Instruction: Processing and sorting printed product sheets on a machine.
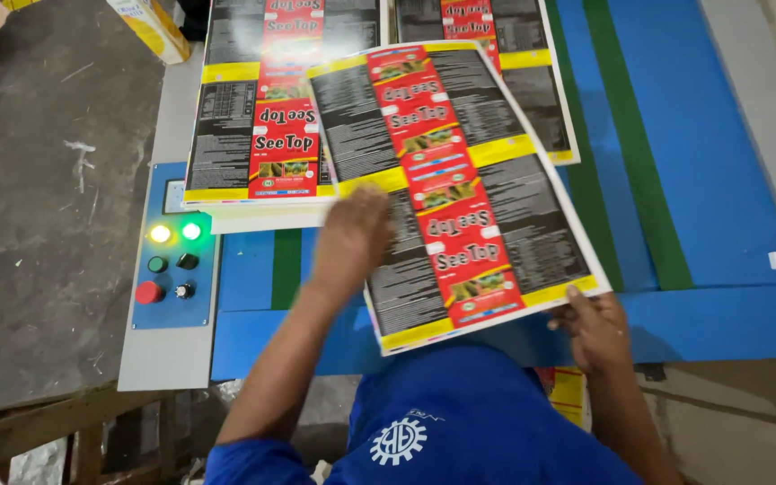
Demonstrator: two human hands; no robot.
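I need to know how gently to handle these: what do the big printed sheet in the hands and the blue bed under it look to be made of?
The printed sheet looks like thin glossy paper or card: it bows where the left hand presses and the right hand grips its corner, and light glares off it. The blue bed seems matte, possibly a rubbery or fabric belt; no shine.

- The printed sheet (455, 189) I'm handling is a large glossy one: a red band of repeated labels runs down its middle, black text panels flank it, and yellow strips cross it.
- It lies skewed across the blue table (720, 180), its near edge jutting past the table's front edge towards me.
- My left hand (352, 235) presses flat on its left side; my right hand (596, 328) pinches its near right corner.
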